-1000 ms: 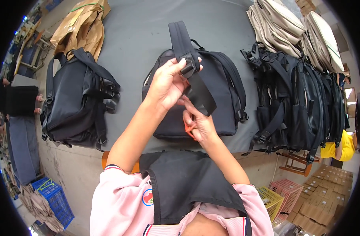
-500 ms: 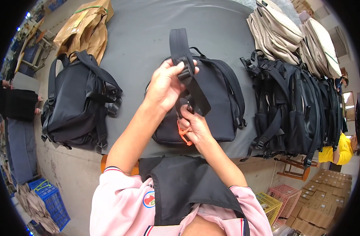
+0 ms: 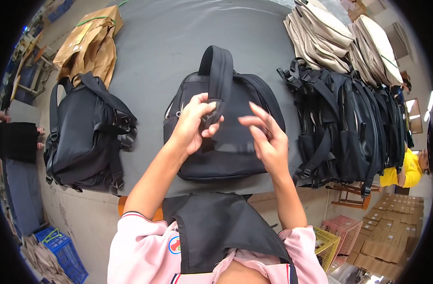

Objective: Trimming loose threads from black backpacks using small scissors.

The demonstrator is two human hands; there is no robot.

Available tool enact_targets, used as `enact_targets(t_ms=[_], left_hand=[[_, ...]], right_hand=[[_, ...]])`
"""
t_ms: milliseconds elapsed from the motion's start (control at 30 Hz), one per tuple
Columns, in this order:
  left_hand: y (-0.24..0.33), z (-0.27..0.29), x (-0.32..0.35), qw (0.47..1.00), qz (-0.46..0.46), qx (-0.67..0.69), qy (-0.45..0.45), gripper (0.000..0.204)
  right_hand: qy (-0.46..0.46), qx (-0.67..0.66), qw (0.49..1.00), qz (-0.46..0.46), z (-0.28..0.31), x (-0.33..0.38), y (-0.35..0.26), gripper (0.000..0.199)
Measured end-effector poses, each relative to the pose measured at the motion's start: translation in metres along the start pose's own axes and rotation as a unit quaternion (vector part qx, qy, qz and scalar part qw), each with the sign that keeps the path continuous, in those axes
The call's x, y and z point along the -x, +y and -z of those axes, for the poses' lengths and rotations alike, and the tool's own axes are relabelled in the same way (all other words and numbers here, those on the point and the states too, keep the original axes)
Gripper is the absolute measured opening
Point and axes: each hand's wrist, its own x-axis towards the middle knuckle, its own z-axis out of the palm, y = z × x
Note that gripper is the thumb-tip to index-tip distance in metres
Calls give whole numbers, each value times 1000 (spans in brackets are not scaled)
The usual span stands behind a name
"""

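Observation:
A black backpack (image 3: 235, 166) lies on the dark grey table cover in front of me. Its padded shoulder strap (image 3: 221, 71) arches up over the pack. My left hand (image 3: 190, 125) is closed on the strap's lower end, by the dark buckle, which the fingers partly hide. To the right, above the pack, my right hand (image 3: 272, 139) is raised with thumb and fingers apart, slightly smeared by motion. No tool shows in it. A faint dark blur, perhaps loose webbing, lies between the two hands.
Another black backpack (image 3: 81, 135) stands at the left, before a brown paper bundle (image 3: 91, 40). Several black backpacks (image 3: 339, 123) crowd the right edge, with beige bags (image 3: 320, 35) behind. Blue (image 3: 62, 251) and yellow (image 3: 326, 248) crates stand on the floor. A person in yellow (image 3: 406, 170) is far right.
My right hand has left the buckle and moved right, its fingers opening; the orange-looped item at it no longer shows. My left hand has come lower with the strap.

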Motion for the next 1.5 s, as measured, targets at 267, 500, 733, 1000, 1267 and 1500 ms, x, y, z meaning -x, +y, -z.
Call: enact_targets(t_ms=[267, 500, 733, 1000, 1267, 1500], left_hand=[[-24, 29, 44, 998, 46, 26, 27, 37], [-24, 28, 67, 788, -151, -586, 111, 45], [-18, 10, 46, 730, -431, -528, -56, 24], [-26, 8, 42, 975, -192, -94, -64, 23], [-18, 18, 47, 993, -101, -23, -57, 25], [-20, 11, 47, 992, -107, -49, -49, 24]], right_hand=[[-178, 168, 965, 88, -37, -65, 18, 33], [-244, 477, 802, 264, -41, -75, 2, 24], [-275, -96, 955, -51, -46, -71, 31, 22], [29, -90, 996, -1, -34, -11, 33, 17], [-46, 210, 961, 176, -19, 8, 11, 25], [-55, 290, 913, 281, -20, -2, 10, 28]])
